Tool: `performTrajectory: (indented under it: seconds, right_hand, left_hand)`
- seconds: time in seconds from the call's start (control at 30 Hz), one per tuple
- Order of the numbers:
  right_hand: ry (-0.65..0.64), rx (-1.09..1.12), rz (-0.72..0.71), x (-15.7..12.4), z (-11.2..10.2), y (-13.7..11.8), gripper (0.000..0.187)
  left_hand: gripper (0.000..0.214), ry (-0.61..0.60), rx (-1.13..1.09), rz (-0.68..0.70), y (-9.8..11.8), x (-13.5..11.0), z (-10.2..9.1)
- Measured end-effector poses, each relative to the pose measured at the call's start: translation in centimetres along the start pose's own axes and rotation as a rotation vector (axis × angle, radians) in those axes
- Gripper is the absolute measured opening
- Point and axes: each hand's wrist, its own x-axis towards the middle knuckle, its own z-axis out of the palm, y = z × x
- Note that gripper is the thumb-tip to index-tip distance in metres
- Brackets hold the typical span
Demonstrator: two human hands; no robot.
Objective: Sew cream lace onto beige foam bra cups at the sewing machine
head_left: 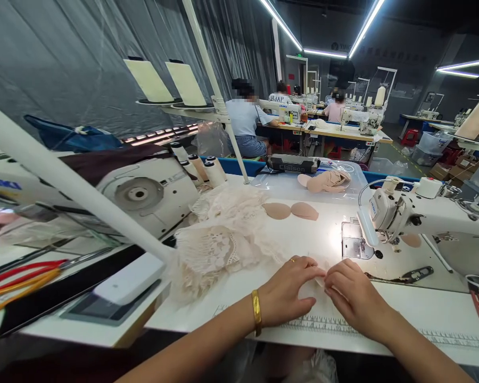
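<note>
My left hand (289, 290), with a gold ring and a gold bracelet, rests on the white sewing table (403, 306). Its fingertips pinch a small pale piece of fabric (318, 287). My right hand (353, 295) meets it from the right and grips the same piece, fingers curled. A heap of cream lace (219, 242) lies just left of my hands. Two beige bra cup pads (290, 211) sit further back on the table. The white sewing machine (415, 213) stands at the right, its needle plate (353, 240) just beyond my right hand.
A ruler strip (323, 323) runs along the table's front edge. Scissors (478, 298) lie at the far right. A second machine (143, 194), thread spools (207, 167) and a white lamp arm (64, 181) fill the left. More beige pieces (327, 181) lie at the back. Other workers sew at distant tables.
</note>
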Motion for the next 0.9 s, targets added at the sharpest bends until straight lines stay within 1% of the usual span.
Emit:
performTrajectory:
  seconds: [0.07,0.1,0.17,0.23,0.27,0.33,0.4,0.47,0.5,0.53,0.57,0.63,0.67,0.7,0.77,0.83,0.9]
  right_hand:
    - [0.063,0.268,0.196,-0.1,-1.2,-0.7,0.013]
    - [0.099,0.375,0.286,-0.2,-1.7,-1.0,0.015]
    - [0.176,0.539,0.440,-0.3,-2.3,-1.0,0.024]
    - [0.213,0.696,0.551,-0.5,-2.4,-0.7,0.029]
    - [0.206,0.776,0.586,-0.5,-2.4,-0.5,0.030]
    - [0.132,0.917,0.623,-0.5,-2.3,-0.1,0.032]
    - [0.031,1.014,0.637,-0.5,-2.2,0.1,0.032]
    - [-0.034,1.057,0.650,-0.5,-2.0,0.4,0.033]
    - [-0.041,1.052,0.659,-0.5,-1.9,0.7,0.033]
    - [-0.038,1.028,0.661,-0.5,-1.7,1.0,0.032]
    - [-0.030,0.991,0.656,-0.5,-1.5,1.4,0.032]
    - [-0.004,0.937,0.645,-0.4,-1.1,2.5,0.032]
    - [0.014,0.946,0.646,-0.4,-0.9,3.0,0.033]
    - [0.033,0.979,0.652,-0.4,-0.7,3.6,0.035]
    - [0.072,1.064,0.676,-0.5,-0.3,4.3,0.038]
    - [0.093,1.105,0.699,-0.6,-0.2,4.7,0.040]
    - [0.095,1.095,0.714,-0.6,-0.1,4.7,0.040]
  left_hand:
    - [0.024,0.022,-0.097,-0.023,0.2,0.2,-0.5]
    - [0.021,0.021,-0.194,-0.033,0.4,0.4,-0.8]
    - [0.033,-0.005,-0.445,-0.079,0.6,0.8,-1.4]
    - [0.048,-0.028,-0.669,-0.172,0.7,1.0,-1.8]
    - [0.055,-0.037,-0.739,-0.227,0.7,1.1,-2.0]
    - [0.065,-0.078,-0.777,-0.313,0.6,1.2,-2.4]
    - [0.070,-0.189,-0.689,-0.337,0.3,1.5,-3.0]
    - [0.071,-0.330,-0.486,-0.263,0.0,2.2,-3.8]
    - [0.069,-0.361,-0.333,-0.199,-0.3,2.8,-4.3]
    - [0.063,-0.344,-0.155,-0.141,-0.6,3.6,-4.9]
    - [0.053,-0.279,0.023,-0.103,-1.1,4.6,-5.4]
    - [0.026,-0.071,0.317,-0.099,-2.2,7.1,-6.5]
    - [0.024,0.013,0.398,-0.121,-3.0,8.4,-6.9]
    - [0.030,0.062,0.448,-0.142,-3.7,9.7,-7.3]
    - [0.036,0.085,0.503,-0.177,-5.3,11.9,-7.8]
    - [0.030,0.071,0.532,-0.200,-6.7,13.3,-7.9]
    - [0.019,0.068,0.536,-0.205,-7.7,13.9,-7.8]
